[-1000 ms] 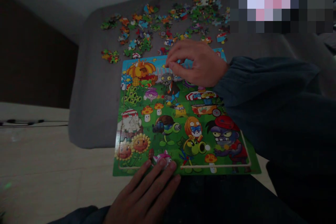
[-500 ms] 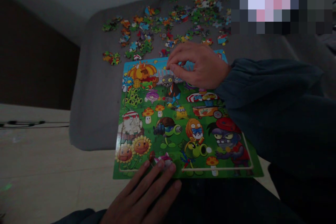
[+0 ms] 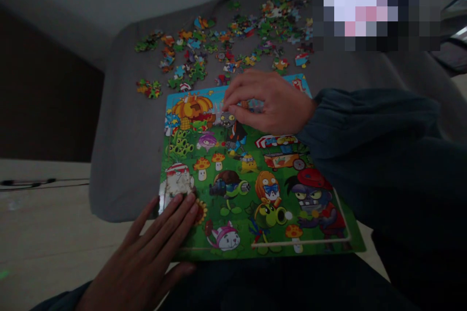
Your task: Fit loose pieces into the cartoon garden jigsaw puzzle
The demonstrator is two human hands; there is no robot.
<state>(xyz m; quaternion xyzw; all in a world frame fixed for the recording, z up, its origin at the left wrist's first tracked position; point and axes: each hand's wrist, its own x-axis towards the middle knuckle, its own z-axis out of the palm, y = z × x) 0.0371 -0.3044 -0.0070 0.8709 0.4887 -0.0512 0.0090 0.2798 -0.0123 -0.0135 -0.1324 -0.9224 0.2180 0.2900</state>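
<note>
Right hand (image 3: 272,102) curled over the far edge of a cartoon jigsaw board (image 3: 255,175), fingers (image 3: 233,99) pinched together near the grey zombie figure; whether pinching a piece, impossible to tell. Left hand (image 3: 153,248) laid flat on the board's near left corner, fingers spread and released, holding nothing. Board rested partly on a grey cushion (image 3: 120,131), loose puzzle pieces (image 3: 226,39) scattered beyond.

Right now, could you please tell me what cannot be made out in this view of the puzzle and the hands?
- Any piece under the right hand: its curled fingers cover it, head view.
- Puzzle board lower-left corner: under the flat left hand.
- Loose pieces: too small and dim to read.
- Upper right: blurred by a pixelated patch.
</note>
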